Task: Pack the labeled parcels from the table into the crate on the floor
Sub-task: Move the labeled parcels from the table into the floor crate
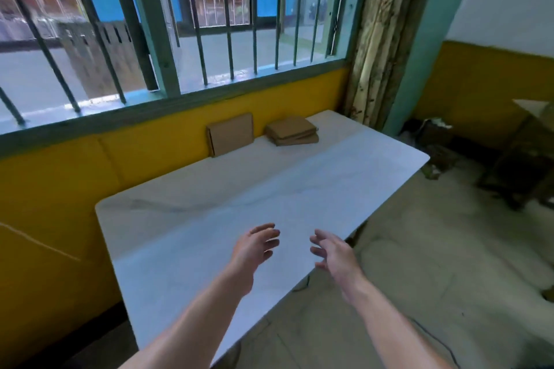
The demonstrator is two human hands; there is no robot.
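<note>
Both hands [254, 247] [332, 253] hover empty over the table [239, 189], palms facing inward

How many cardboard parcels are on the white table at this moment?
4, as far as I can tell. One parcel stands on edge, leaning against the yellow wall. A flat stack beside it seems to hold three; its layers are blurred, so more may be hidden.

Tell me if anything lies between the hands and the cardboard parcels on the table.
Nothing visible does. Only bare white tabletop lies between the left hand and right hand and the flat brown cardboard parcel leaning on the yellow wall, or the stack of brown cardboard parcels beside it.
</note>
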